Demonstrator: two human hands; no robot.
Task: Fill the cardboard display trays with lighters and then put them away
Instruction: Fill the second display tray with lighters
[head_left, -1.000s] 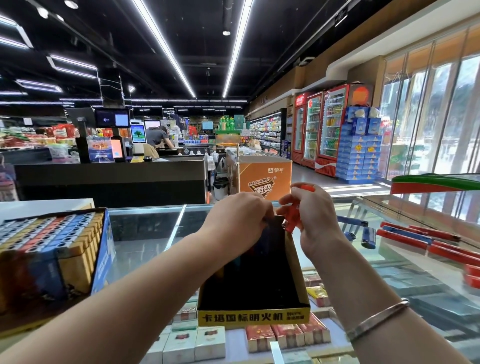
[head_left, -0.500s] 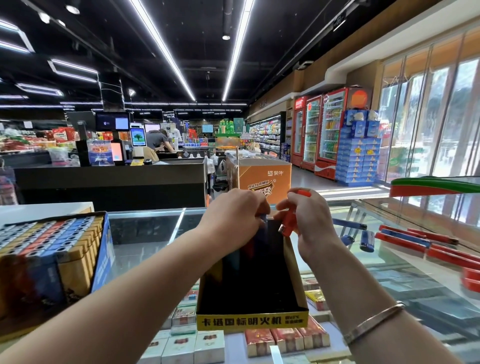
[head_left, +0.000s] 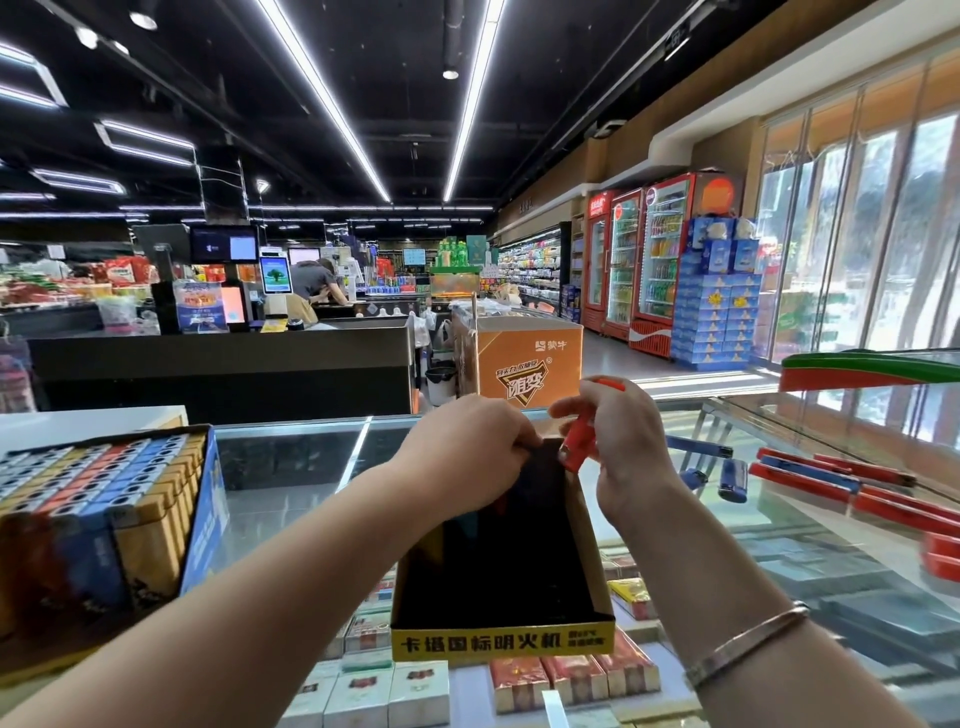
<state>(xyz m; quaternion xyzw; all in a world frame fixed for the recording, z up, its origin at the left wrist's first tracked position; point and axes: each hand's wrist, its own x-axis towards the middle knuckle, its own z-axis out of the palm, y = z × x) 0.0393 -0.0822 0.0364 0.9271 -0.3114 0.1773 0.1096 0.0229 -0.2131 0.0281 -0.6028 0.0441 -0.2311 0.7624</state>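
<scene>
A black cardboard display tray (head_left: 501, 636) with a yellow front strip stands on the glass counter (head_left: 291, 467) before me, its inside dark. My left hand (head_left: 467, 441) grips the tray's far edge. My right hand (head_left: 623, 447) holds a red lighter (head_left: 579, 441) just above the tray's far right corner. Loose blue lighters (head_left: 732, 478) and red lighters (head_left: 810, 475) lie on the glass to the right. A second tray (head_left: 202, 514), blue-sided and full of lighters, stands at the left.
Cigarette packs (head_left: 571, 675) show under the glass near me. An orange carton (head_left: 524, 364) stands beyond the counter. A dark checkout desk (head_left: 223, 364) with screens lies far left, with a person behind it. Drink fridges (head_left: 660, 260) line the right wall.
Both hands and the tray stay nearly where they were. The red lighter in my right hand has tilted slightly at the tray's far corner.
</scene>
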